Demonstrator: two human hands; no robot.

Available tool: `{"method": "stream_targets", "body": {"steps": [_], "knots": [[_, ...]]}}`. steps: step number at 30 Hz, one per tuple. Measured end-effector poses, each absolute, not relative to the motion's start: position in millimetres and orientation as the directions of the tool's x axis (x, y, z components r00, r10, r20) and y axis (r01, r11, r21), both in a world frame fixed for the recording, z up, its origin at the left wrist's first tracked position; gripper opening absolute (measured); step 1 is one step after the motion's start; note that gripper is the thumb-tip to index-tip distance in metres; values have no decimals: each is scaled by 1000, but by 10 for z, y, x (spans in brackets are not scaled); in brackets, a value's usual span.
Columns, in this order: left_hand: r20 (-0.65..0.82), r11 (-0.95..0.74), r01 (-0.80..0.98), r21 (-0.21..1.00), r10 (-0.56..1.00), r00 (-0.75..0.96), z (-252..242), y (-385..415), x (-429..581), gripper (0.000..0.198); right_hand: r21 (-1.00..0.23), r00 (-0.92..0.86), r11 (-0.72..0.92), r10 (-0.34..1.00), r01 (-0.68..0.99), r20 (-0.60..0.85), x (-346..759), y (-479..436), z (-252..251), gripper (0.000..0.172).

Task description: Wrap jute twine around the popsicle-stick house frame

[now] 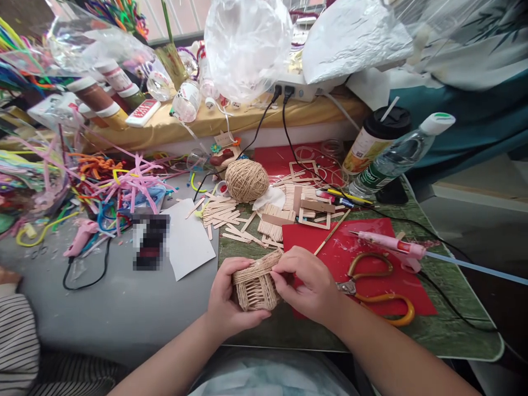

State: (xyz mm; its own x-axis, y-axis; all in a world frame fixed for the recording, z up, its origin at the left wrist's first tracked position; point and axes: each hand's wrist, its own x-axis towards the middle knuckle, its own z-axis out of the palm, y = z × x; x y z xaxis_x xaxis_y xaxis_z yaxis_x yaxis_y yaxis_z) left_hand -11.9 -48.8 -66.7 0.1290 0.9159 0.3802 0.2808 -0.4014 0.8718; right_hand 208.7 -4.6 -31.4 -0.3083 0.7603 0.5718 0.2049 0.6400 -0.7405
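Possibly, the twine-wrapped frame (256, 291) could come loose if the right hand (308, 281) slips from pinching its upper edge. The left hand (225, 302) clasps its side, over the green mat (443, 340).

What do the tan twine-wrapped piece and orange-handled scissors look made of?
Tan twine-wrapped piece: matte, jute-like fibre outside, by its coarse strands; core unclear. Orange-handled scissors: glossy handles, probably plastic, going by bright highlights; joint likely metal, given its grey sheen.
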Motion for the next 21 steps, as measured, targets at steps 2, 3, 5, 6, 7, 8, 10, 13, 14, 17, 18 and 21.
{"method": "stream_targets", "body": {"steps": [2, 3, 5, 6, 7, 8, 10, 13, 14, 17, 18, 21], "knots": [[369, -399, 291, 869, 916, 157, -675, -486, -162, 80, -698, -346, 674, 733, 244, 586, 2108, -38, -302, 16], [365, -399, 296, 868, 916, 167, -679, -485, -182, 80, -680, -362, 686, 721, 259, 590, 2118, -34, -295, 16], [367, -405, 300, 864, 914, 174, -691, -487, -217, 80, -656, -384, 701, 708, 279, 593, 2135, -22, -285, 15], [373, -408, 299, 863, 912, 170, -701, -489, -231, 80, -651, -387, 704, 705, 284, 594, 2141, -15, -284, 15], [376, -409, 297, 863, 912, 165, -713, -494, -245, 81, -651, -388, 703, 706, 286, 592, 2146, -8, -285, 15], [374, -405, 294, 866, 914, 160, -729, -500, -258, 81, -656, -389, 699, 710, 285, 587, 2149, 0, -288, 15], [360, -389, 282, 877, 920, 152, -768, -517, -289, 83, -675, -396, 688, 716, 265, 575, 2152, 15, -297, 14], [349, -376, 258, 890, 926, 144, -848, -548, -342, 85, -702, -400, 675, 722, 225, 565, 2146, 28, -316, 15], [347, -373, 254, 893, 927, 142, -882, -556, -359, 85, -709, -397, 671, 724, 215, 565, 2139, 29, -324, 15], [344, -372, 238, 897, 927, 149, -989, -557, -419, 85, -735, -392, 652, 735, 185, 553, 2100, 13, -354, 16], [348, -377, 231, 897, 924, 156, -1015, -553, -446, 86, -751, -389, 637, 745, 172, 543, 2081, 3, -366, 15], [347, -385, 221, 896, 918, 193, -980, -540, -554, 84, -807, -370, 575, 785, 136, 497, 2021, -37, -405, 16]]}}
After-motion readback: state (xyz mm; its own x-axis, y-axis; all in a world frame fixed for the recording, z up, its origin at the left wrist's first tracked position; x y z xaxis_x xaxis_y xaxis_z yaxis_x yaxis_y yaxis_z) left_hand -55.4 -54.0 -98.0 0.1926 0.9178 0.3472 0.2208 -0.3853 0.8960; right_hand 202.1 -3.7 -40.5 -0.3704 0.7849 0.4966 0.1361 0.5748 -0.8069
